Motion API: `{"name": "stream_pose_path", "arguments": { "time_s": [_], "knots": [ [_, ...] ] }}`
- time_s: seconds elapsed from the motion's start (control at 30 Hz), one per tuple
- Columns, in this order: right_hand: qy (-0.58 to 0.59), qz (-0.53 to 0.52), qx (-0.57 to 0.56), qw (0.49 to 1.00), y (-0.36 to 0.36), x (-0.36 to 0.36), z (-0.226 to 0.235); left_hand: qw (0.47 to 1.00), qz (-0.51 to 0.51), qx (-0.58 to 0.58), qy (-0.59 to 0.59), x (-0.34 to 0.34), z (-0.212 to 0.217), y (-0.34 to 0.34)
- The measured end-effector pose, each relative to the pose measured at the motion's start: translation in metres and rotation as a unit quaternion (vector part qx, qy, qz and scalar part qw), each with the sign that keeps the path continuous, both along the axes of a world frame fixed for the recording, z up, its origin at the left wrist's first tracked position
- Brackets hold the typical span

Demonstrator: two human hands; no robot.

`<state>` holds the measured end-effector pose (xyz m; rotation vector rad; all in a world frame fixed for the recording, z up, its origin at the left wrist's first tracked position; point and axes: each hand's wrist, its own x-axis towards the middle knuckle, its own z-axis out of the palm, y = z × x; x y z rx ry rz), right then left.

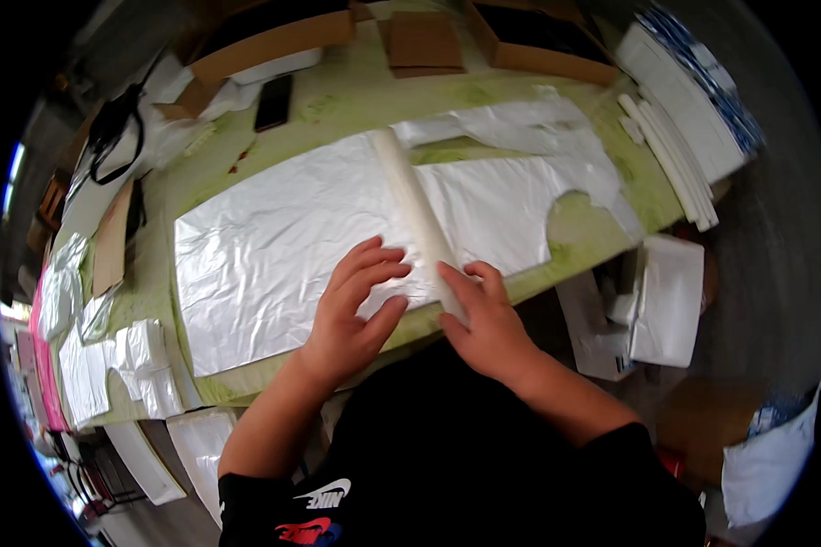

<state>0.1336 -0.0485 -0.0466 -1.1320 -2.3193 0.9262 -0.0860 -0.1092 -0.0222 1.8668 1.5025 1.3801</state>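
A flat, wrinkled sheet of thin white plastic film (265, 264) lies across the table, with curved cut-outs and strap-like strips at its right end. Across its middle rests a long white tube (410, 201), pointing away from me and slightly to the left. My right hand (485, 319) grips the tube's near end, thumb and fingers on either side of it. Just left of the tube, my left hand (356, 305) hovers over the film with fingers apart, holding nothing.
The table has a green patterned cover (328, 105). A dark phone (274, 102) and cardboard boxes (274, 41) stand toward the back. Several white tubes (670, 159) lie at the right edge. Folded white plastic pieces (146, 365) sit at the left; a white foam box (668, 301) is below right.
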Motion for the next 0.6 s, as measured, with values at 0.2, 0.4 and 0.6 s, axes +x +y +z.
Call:
{"name": "stream_pose_path", "arguments": {
  "time_s": [0.2,0.4,0.6],
  "knots": [
    [0.043,-0.014,-0.052,0.998,0.001,0.011,-0.001,0.974,-0.131,-0.135,0.123,0.060,0.025,0.092],
    [0.185,-0.087,-0.056,0.977,-0.006,0.038,-0.022,0.908,-0.122,-0.284,0.283,0.093,-0.007,0.159],
    [0.234,-0.124,-0.062,0.962,-0.005,0.072,-0.037,0.907,-0.122,-0.304,0.265,0.095,-0.018,0.168]
  ]
}}
